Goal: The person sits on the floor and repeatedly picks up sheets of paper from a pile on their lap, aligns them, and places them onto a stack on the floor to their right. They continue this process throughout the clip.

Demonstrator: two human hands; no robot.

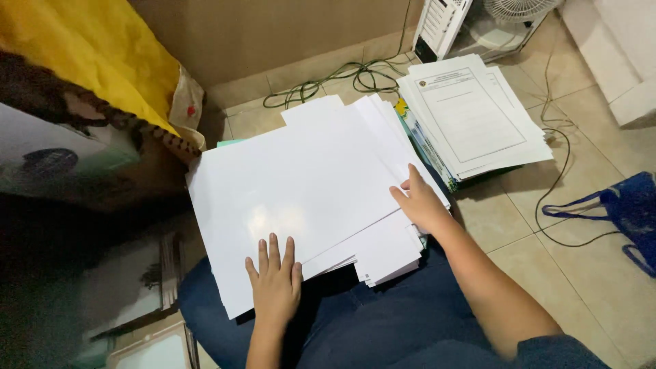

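Under the left hand [275, 280]: glossy white paper sheets [301, 198], smooth, catching a soft glare. Beyond the right hand [418, 201]: matt printed paper stack [471, 123]. Right of it: smooth glazed floor tiles [588, 273] and blue woven-cloth bag [625, 212]. Left of the left hand: crumpled yellow cloth [96, 55]. Below both hands: matt dark blue trouser fabric [383, 321].

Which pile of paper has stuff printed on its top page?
The stack of printed forms on the floor by the fan. Its top sheet shows text and a box; the blank white stack under both hands shows none.
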